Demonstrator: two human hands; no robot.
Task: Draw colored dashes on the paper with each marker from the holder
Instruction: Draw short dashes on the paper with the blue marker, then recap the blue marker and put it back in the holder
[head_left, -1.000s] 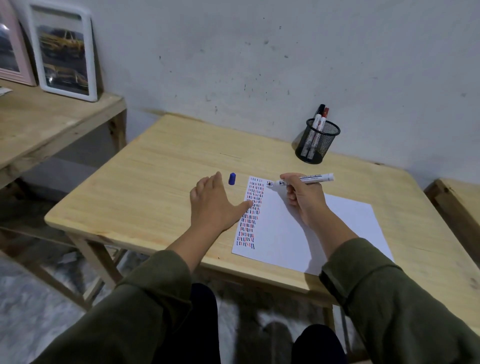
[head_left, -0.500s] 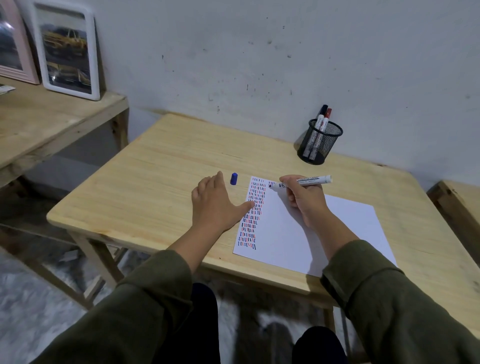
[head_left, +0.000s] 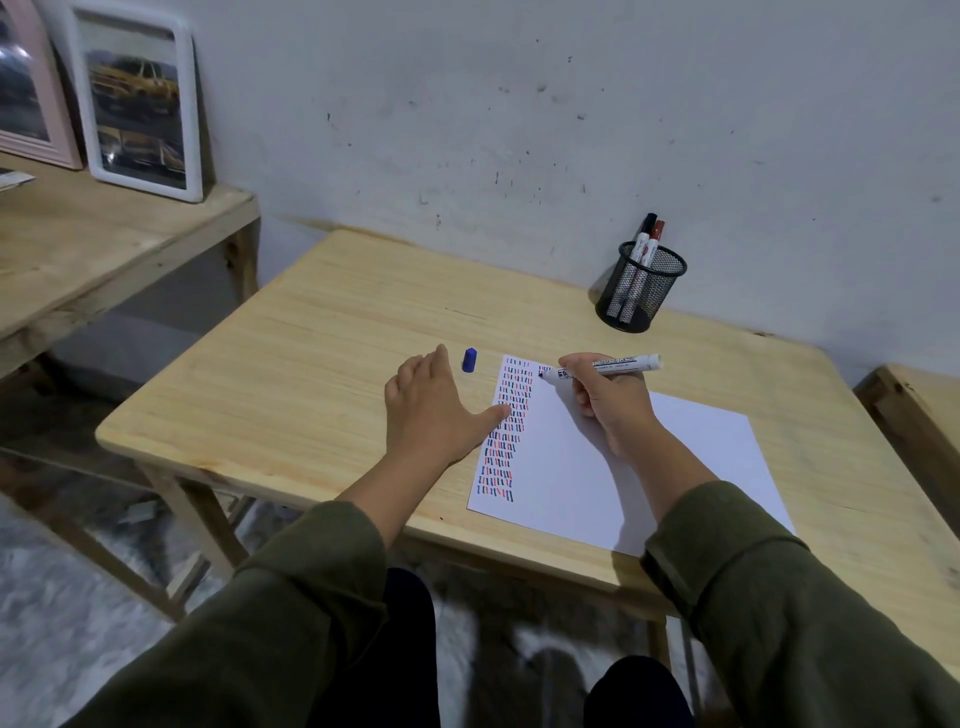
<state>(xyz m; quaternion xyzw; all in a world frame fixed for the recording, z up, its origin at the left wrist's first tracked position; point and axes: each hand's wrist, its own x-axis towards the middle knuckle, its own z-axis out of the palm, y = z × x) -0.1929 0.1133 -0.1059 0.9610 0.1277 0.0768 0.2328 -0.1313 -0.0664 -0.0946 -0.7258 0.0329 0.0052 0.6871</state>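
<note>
Right hand: the right hand (head_left: 610, 402) is closed around a white marker (head_left: 602, 368), fingers wrapped on the barrel near the tip end.
Marker: it lies nearly level, tip pointing toward the left hand and touching the paper (head_left: 623, 467) at its far edge, beside a few short dashes just started there.
Left hand: the left hand (head_left: 436, 415) rests flat on the table (head_left: 311, 374), fingers spread and holding nothing; its thumb tip presses the paper's near-left edge.
Dashes: a dense column of blue, red and dark dashes (head_left: 506, 426) runs down the paper directly beside the left thumb (the exact count is too fine to tell).
Cap: a blue cap (head_left: 469, 359) stands on the table just beyond the left hand's fingertips, clear of the paper.
Holder: a black mesh holder (head_left: 640, 288) sits well beyond the right hand, with two capped markers standing in it, one black-capped, one red-capped.
</note>
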